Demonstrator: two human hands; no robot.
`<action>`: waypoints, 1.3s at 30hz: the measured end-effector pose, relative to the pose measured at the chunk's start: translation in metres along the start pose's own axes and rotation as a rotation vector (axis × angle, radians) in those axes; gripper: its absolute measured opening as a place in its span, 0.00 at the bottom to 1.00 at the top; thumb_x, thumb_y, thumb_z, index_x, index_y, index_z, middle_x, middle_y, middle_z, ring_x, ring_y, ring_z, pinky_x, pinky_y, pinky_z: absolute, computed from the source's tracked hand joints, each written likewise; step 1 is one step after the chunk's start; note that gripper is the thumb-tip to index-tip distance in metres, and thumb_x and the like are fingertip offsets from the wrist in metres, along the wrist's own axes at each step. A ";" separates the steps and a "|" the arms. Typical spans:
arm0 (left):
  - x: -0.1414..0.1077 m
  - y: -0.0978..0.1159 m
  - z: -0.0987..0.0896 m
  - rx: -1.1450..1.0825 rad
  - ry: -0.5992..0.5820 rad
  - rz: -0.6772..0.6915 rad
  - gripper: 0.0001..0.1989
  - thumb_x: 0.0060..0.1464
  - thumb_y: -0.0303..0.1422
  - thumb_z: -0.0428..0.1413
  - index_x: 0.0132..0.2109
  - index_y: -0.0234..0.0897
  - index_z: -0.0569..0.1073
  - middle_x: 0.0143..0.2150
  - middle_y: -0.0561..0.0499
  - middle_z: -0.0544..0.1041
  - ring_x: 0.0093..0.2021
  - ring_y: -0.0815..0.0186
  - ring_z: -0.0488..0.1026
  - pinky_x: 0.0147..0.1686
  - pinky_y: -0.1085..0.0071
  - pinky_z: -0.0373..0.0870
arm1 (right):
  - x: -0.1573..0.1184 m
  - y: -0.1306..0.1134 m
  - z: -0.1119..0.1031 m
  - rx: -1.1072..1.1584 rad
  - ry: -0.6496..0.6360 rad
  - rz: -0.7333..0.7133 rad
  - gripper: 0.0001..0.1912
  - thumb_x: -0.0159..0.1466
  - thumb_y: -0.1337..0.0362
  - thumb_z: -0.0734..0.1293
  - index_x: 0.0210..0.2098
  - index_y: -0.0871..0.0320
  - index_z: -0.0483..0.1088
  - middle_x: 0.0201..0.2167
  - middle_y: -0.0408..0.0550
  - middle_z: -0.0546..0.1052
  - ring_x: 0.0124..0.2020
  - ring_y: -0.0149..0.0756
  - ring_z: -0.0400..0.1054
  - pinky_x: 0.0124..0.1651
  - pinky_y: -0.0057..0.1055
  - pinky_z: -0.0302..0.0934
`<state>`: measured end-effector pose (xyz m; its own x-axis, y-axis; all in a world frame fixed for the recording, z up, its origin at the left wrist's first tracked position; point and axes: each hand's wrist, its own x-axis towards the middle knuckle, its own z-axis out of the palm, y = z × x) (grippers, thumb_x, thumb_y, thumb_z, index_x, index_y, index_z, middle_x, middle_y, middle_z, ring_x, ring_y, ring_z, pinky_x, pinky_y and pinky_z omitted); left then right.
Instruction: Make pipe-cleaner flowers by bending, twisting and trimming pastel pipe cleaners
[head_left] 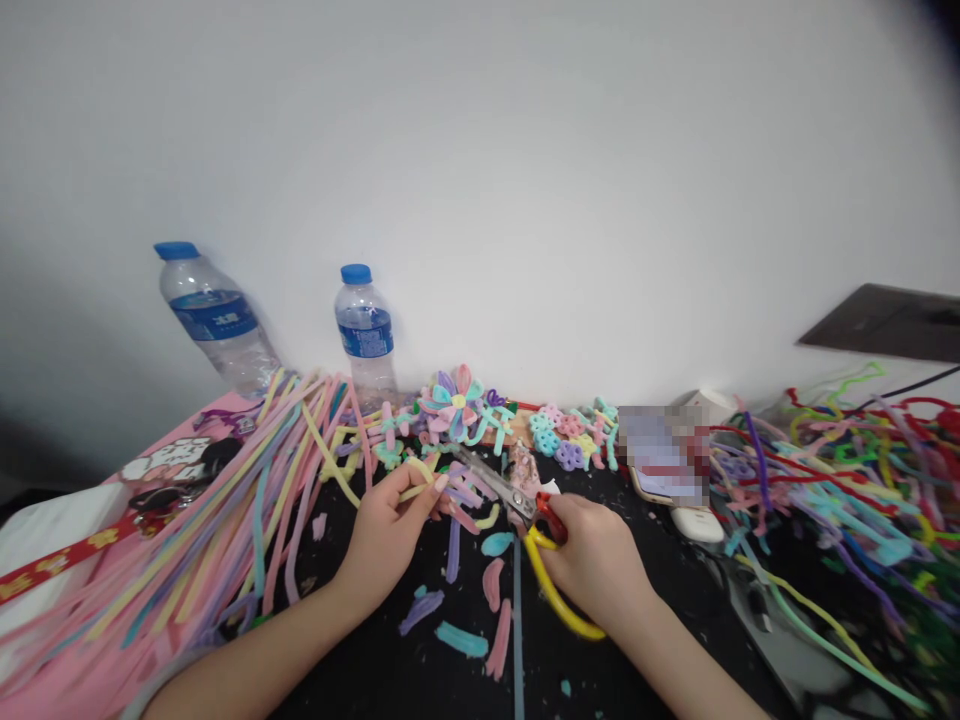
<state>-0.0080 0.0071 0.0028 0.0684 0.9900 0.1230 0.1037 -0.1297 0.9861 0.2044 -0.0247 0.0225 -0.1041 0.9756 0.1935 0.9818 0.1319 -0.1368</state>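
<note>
My left hand pinches a pale yellow pipe cleaner between thumb and fingers. In my right hand are scissors with one red and one yellow handle; their blades point up and left toward the left hand, and seem parted. Beneath and in front of the hands, short cut pieces lie on the black table, among them a teal piece, a pink piece and a purple piece. Just beyond the hands stands a multicoloured pipe cleaner flower.
Long pastel pipe cleaners spread over the left side. Two plastic bottles rest by the wall. Small flower shapes, a phone and a white case sit behind at right, beside tangled bright pipe cleaners.
</note>
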 end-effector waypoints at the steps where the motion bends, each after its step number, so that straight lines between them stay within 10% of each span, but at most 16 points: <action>1: 0.000 0.000 0.000 0.001 -0.001 -0.001 0.12 0.55 0.35 0.52 0.26 0.35 0.65 0.24 0.55 0.70 0.27 0.68 0.69 0.32 0.72 0.65 | 0.000 0.001 0.000 -0.001 0.002 -0.002 0.05 0.53 0.66 0.63 0.21 0.57 0.63 0.21 0.44 0.71 0.22 0.34 0.64 0.25 0.27 0.45; 11: 0.000 -0.001 0.000 -0.050 -0.061 -0.016 0.11 0.55 0.35 0.52 0.27 0.35 0.66 0.25 0.55 0.70 0.27 0.70 0.67 0.32 0.74 0.64 | 0.014 0.025 -0.003 -0.002 0.136 0.131 0.10 0.55 0.57 0.64 0.28 0.57 0.63 0.25 0.46 0.71 0.25 0.38 0.66 0.25 0.28 0.52; 19: 0.003 -0.003 0.002 -0.094 -0.117 -0.060 0.08 0.55 0.35 0.51 0.36 0.35 0.70 0.28 0.54 0.71 0.28 0.69 0.68 0.30 0.74 0.66 | 0.028 0.064 0.007 0.102 0.324 0.053 0.20 0.54 0.68 0.61 0.47 0.63 0.63 0.43 0.57 0.71 0.45 0.46 0.66 0.45 0.36 0.60; 27: 0.001 -0.006 0.000 -0.030 -0.153 -0.058 0.12 0.53 0.36 0.53 0.28 0.33 0.75 0.41 0.46 0.76 0.33 0.65 0.70 0.33 0.72 0.67 | 0.032 0.088 0.019 0.136 0.315 0.153 0.18 0.58 0.67 0.61 0.49 0.54 0.63 0.42 0.49 0.75 0.40 0.46 0.71 0.38 0.38 0.65; 39: -0.001 -0.002 0.002 0.022 -0.194 -0.009 0.12 0.54 0.35 0.52 0.29 0.37 0.77 0.40 0.48 0.78 0.50 0.58 0.68 0.52 0.67 0.60 | 0.034 0.072 0.017 0.267 0.357 -0.189 0.15 0.60 0.71 0.58 0.46 0.57 0.65 0.43 0.53 0.72 0.47 0.44 0.64 0.49 0.43 0.59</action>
<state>-0.0064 0.0066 0.0007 0.2573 0.9623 0.0880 0.1267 -0.1239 0.9842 0.2688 0.0213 0.0031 -0.1695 0.8153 0.5537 0.8712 0.3866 -0.3026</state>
